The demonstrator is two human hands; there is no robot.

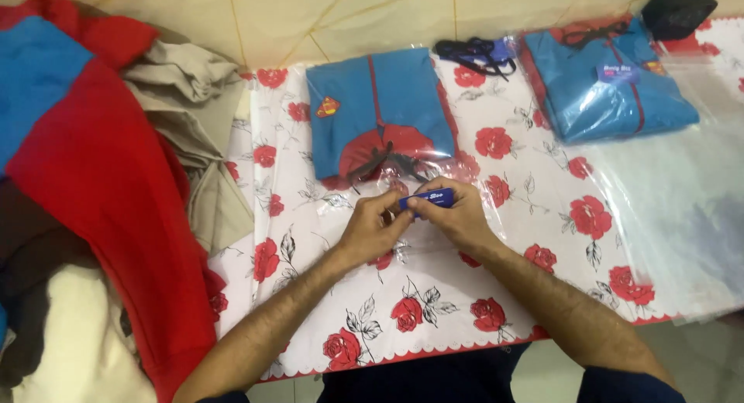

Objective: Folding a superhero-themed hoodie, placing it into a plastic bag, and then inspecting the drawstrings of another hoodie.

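Centrally, just below the middle of the frame, the left hand [370, 231] and the right hand [457, 213] meet over a table covered with a white cloth printed with red roses [434, 294]. Both hands pinch a small blue label [428, 198] between fingertips and thumbs; only its top edge and right end show, the rest being covered by the fingers, so its full shape cannot be made out. Directly above the hands lies a folded blue and red garment in a clear bag [380, 112], its lower edge just beside the knuckles; whether the label touches the bag is hard to tell because the plastic glares. In the upper right of the frame sits a second bagged blue garment [612, 85], tilted, with a black object [678, 12] at the top right corner that is cut off by the frame edge and too dark to identify. Between the two bags, at top centre, a bundle of dark cords [473, 53] lies in clear wrap. Loose clear plastic sheets [682, 209] spread over the right side, blurring the roses beneath. At the left of the frame a heap of red, blue, grey and cream clothes [93, 186] runs off the edge, its layers hiding one another.
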